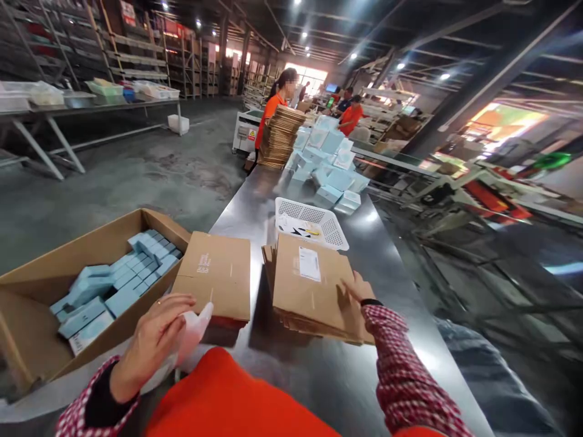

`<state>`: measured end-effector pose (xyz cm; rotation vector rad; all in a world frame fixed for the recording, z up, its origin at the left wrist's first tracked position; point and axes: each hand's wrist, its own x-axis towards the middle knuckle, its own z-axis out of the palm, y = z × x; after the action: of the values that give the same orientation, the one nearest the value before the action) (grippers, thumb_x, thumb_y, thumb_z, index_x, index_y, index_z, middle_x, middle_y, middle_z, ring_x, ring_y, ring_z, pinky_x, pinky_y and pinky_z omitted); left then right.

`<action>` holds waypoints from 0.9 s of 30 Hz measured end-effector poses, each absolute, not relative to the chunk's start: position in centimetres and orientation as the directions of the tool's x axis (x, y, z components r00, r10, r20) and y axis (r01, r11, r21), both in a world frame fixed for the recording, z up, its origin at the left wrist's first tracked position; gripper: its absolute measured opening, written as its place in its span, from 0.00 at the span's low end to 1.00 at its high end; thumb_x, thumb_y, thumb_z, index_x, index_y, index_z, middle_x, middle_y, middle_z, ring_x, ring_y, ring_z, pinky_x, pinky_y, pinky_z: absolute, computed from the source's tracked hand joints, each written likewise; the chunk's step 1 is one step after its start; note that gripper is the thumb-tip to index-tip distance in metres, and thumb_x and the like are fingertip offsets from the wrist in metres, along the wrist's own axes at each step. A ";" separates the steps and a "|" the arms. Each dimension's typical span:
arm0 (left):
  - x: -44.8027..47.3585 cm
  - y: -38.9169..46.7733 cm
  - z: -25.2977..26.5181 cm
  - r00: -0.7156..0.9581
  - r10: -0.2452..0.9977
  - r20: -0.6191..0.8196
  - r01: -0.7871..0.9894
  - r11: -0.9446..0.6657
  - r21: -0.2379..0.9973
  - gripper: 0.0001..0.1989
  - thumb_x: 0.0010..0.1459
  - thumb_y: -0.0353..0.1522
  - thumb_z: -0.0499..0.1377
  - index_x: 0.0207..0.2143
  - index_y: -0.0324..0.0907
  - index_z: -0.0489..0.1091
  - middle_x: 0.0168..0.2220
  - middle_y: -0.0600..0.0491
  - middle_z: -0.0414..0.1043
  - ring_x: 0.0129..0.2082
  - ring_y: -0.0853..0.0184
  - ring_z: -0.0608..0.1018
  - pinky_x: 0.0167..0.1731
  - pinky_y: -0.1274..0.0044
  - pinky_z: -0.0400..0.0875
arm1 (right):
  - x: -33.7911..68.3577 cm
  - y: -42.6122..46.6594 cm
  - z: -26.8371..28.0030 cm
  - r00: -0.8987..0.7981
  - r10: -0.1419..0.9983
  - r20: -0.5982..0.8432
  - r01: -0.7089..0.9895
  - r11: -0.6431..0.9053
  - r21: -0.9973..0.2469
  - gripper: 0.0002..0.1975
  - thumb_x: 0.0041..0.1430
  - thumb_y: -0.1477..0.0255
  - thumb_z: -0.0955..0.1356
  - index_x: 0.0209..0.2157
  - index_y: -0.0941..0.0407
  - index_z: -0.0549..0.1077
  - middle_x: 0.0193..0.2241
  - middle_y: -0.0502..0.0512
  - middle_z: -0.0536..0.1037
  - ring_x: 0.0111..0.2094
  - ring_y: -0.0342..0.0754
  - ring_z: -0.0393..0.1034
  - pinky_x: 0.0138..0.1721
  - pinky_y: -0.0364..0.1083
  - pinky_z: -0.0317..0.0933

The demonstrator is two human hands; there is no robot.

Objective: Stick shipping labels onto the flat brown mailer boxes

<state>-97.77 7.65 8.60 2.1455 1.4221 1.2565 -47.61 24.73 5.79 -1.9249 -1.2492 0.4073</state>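
Observation:
My left hand (152, 337) is closed on a thin, whitish see-through sheet (194, 331), which looks like a peeled backing strip. It is held above the near edge of a pile of flat brown cartons (218, 273) with white print. On the right, a second stack of flattened cardboard cartons (314, 303) lies slightly fanned out, its top one bearing a white label (310, 263). My right hand (359, 287) rests on the right side of that top carton, fingers stretched out over the cardboard.
A large open carton (104, 233) of small light-blue boxes (132, 267) stands at the left. Beyond the stacks on the metal table (387, 273) sit a white perforated basket (337, 233), a heap of light-blue boxes (328, 158) and a tall cardboard pile (280, 136). Co-workers in orange stand farther back.

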 end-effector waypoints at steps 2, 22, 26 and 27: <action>-97.2 7.5 10.2 0.154 0.845 0.513 0.583 -0.496 0.643 0.12 0.61 0.31 0.50 0.40 0.44 0.73 0.42 0.52 0.77 0.47 0.65 0.75 0.47 0.77 0.71 | -51.9 23.5 6.0 0.364 0.921 0.140 0.626 -0.131 -0.769 0.33 0.40 0.62 0.73 0.50 0.59 0.69 0.59 0.70 0.61 0.61 0.64 0.51 0.60 0.63 0.46; -97.1 6.6 5.6 0.052 0.970 0.237 0.689 -0.206 0.695 0.22 0.57 0.37 0.58 0.54 0.45 0.64 0.51 0.50 0.72 0.52 0.62 0.73 0.56 0.68 0.63 | -81.0 14.2 1.3 -0.508 0.856 -0.094 -0.119 -0.177 -0.977 0.29 0.44 0.65 0.74 0.48 0.52 0.62 0.22 0.43 0.68 0.23 0.43 0.64 0.26 0.43 0.59; -95.9 7.8 4.6 -0.207 0.970 0.129 0.522 -0.002 0.853 0.13 0.57 0.33 0.57 0.45 0.43 0.68 0.35 0.51 0.77 0.36 0.67 0.78 0.36 0.78 0.72 | -80.6 15.3 0.0 -0.462 0.885 -0.055 0.026 -0.049 -0.998 0.20 0.45 0.60 0.73 0.40 0.52 0.71 0.25 0.50 0.70 0.27 0.47 0.64 0.28 0.47 0.60; -95.8 8.0 4.3 -0.236 0.964 0.122 0.509 0.016 0.861 0.11 0.58 0.33 0.57 0.44 0.43 0.68 0.33 0.52 0.77 0.34 0.67 0.78 0.34 0.79 0.72 | -80.5 15.6 -0.4 -0.458 0.888 -0.039 0.068 -0.009 -0.998 0.18 0.46 0.59 0.73 0.37 0.52 0.72 0.27 0.52 0.71 0.28 0.49 0.64 0.30 0.48 0.61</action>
<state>-95.80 8.04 4.35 1.5042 1.7836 1.1501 -80.46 15.59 -0.37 -1.0113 -1.5930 1.5418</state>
